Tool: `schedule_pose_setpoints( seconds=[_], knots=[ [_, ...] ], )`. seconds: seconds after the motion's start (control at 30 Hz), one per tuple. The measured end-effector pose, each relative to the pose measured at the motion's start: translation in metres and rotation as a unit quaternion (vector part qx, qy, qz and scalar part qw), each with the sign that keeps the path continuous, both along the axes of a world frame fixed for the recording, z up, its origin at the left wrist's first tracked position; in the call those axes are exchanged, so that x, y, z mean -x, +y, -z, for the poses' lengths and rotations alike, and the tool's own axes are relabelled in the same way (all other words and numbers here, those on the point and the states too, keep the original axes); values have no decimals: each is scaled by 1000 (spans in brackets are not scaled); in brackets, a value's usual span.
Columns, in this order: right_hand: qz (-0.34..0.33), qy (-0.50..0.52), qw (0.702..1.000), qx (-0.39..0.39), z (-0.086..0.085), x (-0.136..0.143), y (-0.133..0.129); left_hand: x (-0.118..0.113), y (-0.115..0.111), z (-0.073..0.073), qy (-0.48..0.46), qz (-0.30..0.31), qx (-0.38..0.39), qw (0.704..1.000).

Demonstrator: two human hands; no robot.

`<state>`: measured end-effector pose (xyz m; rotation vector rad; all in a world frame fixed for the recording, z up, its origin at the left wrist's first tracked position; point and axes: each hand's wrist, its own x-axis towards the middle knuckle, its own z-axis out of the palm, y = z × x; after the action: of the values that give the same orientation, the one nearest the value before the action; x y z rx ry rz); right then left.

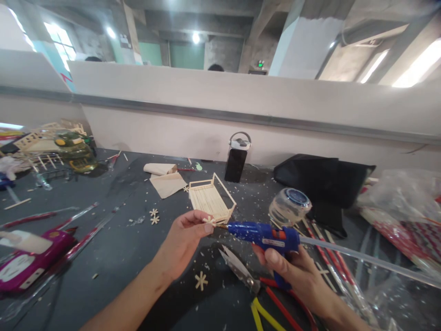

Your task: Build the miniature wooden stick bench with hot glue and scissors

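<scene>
Between thumb and forefinger, my left hand [184, 241] pinches a small wooden star [209, 221] made of short sticks. My right hand [292, 271] is wrapped round the handle of a blue glue gun [263, 234], a long clear glue stick [361, 261] running out of its back. The gun's nozzle points left and reaches the star, or very nearly so. Just behind the hands sits a small stick-built frame [208, 202] with a slatted base and raised rails. A larger star [201, 281] lies in front of my left hand, and smaller stars [155, 219] lie to the left.
Pliers [241, 271] with red handles lie open below the glue gun. A clear jar [289, 207], a black speaker-like box [237, 161] and a black bag [320, 179] stand behind. Brown paper [168, 184], a magenta device [31, 262] and wrapped sticks [82, 243] are leftward. A partition [172, 124] borders the table.
</scene>
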<state>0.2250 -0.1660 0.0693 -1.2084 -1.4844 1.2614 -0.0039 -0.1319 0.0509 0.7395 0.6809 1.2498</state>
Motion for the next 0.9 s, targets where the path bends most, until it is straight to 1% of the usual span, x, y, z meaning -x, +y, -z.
schedule_pose_setpoints(
  seconds=[0.13, 0.23, 0.33, 0.4, 0.47, 0.5, 0.53, 0.57, 0.63, 0.7, 0.73, 0.77, 0.8, 0.83, 0.9],
  knots=[
    [-12, -6, 1000, -11, -1, -2, -1, 0, 0, 0, 3, -2, -3, 1000],
    [-20, -22, 1000, 0, -1, -1, -3, 1, 1, -1, 3, -6, -5, 1000],
    [4, -46, 999, 8, 0, -2, -6, 2, 2, -2, -2, -16, 2, 1000],
    [41, -72, 996, -19, -1, -5, -5, 3, 3, -4, -5, -24, 7, 1000],
    [63, -141, 985, -80, -6, -13, -1, 4, 4, -5, -4, -36, 4, 999],
    [71, -193, 971, -124, -11, -18, 2, 4, 4, -6, 1, -42, 0, 999],
    [61, -261, 951, -152, -17, -24, 7, 5, 4, -6, 11, -51, -7, 999],
    [80, -322, 924, -190, -25, -31, 12, 6, 4, -7, 26, -61, -15, 998],
    [146, -420, 859, -252, -41, -46, 23, 7, 3, -7, 66, -84, -35, 994],
    [172, -516, 802, -247, -54, -63, 36, 9, 3, -6, 104, -107, -60, 987],
    [182, -549, 783, -231, -58, -72, 44, 9, 3, -5, 121, -119, -74, 983],
    [187, -568, 770, -223, -60, -81, 52, 10, 3, -5, 141, -129, -88, 978],
    [185, -578, 764, -219, -60, -91, 61, 11, 2, -4, 162, -138, -101, 972],
    [178, -580, 765, -216, -60, -100, 70, 11, 2, -4, 182, -146, -112, 966],
    [145, -569, 776, -232, -56, -115, 85, 12, 2, -4, 217, -153, -127, 956]
  ],
)
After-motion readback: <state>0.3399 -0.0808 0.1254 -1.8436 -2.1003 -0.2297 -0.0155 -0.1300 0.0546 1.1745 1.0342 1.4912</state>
